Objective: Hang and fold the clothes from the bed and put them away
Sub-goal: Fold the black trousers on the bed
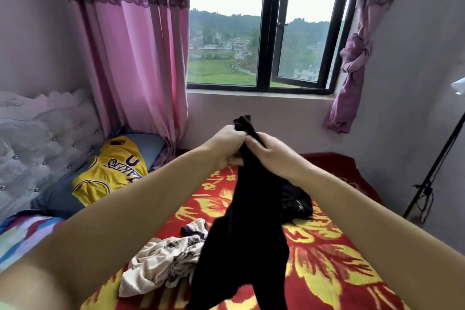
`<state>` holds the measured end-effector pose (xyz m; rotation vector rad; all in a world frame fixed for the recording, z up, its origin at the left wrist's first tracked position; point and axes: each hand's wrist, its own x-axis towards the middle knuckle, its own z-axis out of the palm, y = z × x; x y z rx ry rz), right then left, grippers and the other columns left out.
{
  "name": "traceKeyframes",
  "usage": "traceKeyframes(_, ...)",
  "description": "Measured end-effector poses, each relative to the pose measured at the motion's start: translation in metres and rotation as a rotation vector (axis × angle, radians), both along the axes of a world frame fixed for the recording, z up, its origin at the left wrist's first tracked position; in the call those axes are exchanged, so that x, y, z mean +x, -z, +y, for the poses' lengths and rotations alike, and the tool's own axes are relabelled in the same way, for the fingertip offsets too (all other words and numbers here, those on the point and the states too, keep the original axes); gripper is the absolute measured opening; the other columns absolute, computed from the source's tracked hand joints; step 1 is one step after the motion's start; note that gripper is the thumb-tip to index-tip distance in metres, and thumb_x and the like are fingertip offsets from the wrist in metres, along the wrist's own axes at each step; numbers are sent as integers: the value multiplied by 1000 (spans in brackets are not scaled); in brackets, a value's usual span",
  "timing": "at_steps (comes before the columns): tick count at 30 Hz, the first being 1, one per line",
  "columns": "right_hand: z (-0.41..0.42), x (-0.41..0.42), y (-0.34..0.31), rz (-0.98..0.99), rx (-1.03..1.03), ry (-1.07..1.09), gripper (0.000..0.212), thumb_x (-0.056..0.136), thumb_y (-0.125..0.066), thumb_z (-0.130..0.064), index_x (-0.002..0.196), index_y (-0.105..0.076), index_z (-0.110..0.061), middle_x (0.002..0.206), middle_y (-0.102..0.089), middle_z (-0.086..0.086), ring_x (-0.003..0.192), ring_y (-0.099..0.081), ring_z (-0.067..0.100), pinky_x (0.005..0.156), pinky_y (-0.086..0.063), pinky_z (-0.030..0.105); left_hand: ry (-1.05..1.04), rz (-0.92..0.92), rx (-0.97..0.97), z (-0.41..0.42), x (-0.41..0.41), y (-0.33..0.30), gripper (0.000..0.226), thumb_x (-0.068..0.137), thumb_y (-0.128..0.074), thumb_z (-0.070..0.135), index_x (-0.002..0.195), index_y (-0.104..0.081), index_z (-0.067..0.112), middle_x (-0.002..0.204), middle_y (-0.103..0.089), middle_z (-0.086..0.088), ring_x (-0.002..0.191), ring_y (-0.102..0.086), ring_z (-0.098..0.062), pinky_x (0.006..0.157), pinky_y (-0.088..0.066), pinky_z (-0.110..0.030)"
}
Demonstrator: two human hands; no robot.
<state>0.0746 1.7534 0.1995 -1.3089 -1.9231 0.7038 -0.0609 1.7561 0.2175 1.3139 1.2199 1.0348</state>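
Note:
A black garment (249,229) hangs from both my hands above the bed, its top bunched between them. My left hand (226,145) grips its upper end from the left, and my right hand (270,152) grips it from the right, the two hands touching. The cloth drops down over the red and yellow flowered blanket (334,254). On the blanket lie a crumpled cream printed garment (161,262) near me and another dark garment (298,200) behind the hanging cloth. A yellow jersey (113,171) rests on the grey pillow (57,199) at the left.
A padded grey headboard (37,138) stands at the left, with a pink curtain (136,45) behind it. The window (271,25) fills the far wall. A knotted purple curtain (352,68) hangs at the right, and a black stand (432,171) leans by the right wall.

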Motion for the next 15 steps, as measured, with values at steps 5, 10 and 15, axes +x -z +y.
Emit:
traceKeyframes(5, -3, 21, -12, -247, 34, -64, 63, 83, -65, -27, 140, -38, -30, 113, -62, 0, 97, -62, 17, 82, -51, 30, 65, -128, 8, -8, 5, -12, 13, 99, -45, 14, 96, -56, 8, 91, -62, -13, 78, -64, -20, 66, -56, -29)
traceKeyframes(10, -1, 43, -13, -12, 43, -102, 39, 88, -49, -4, 115, -60, -30, 88, -68, -6, 71, -60, 9, 63, -46, 25, 134, 874, 766, 7, -21, -15, 90, 84, -70, 32, 152, -12, 27, 155, -20, -4, 143, -14, -16, 115, -11, -39)
traceKeyframes(15, -13, 53, -20, 120, 7, -170, 41, 70, -49, -12, 97, -61, -41, 66, -64, -18, 50, -53, 0, 46, -39, 15, 468, 639, 497, 18, -9, -26, 37, 84, -72, 21, 118, -59, 13, 109, -66, 4, 101, -63, -10, 91, -50, -30)
